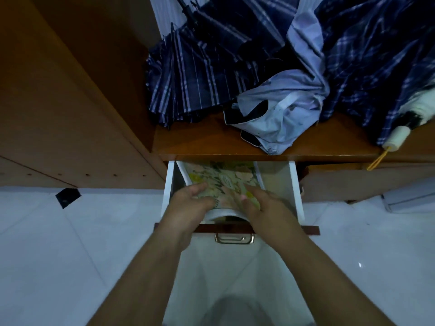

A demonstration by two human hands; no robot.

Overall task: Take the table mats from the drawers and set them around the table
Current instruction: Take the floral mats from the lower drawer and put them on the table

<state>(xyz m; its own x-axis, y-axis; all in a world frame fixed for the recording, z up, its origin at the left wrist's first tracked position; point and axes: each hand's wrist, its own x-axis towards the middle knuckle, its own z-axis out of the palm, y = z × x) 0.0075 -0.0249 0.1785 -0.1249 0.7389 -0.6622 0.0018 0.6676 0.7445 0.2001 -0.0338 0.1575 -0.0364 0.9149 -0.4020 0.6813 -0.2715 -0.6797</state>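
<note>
Both forearms are reaching down into the pulled-out drawer (295, 184), where the left hand (188, 203) and right hand (263, 205) are lying with fingers loosely spread on the floral table mats (221, 177), the left one curling round the near edge of the stack; whether either is truly gripping, I cannot tell. The mats are lying inside the drawer, under the shelf carrying plaid umbrellas (202, 74). Step in hand looks like the fetching stage; next calls for pinching the bowed near edge and lifting clear of the drawer front.
</note>
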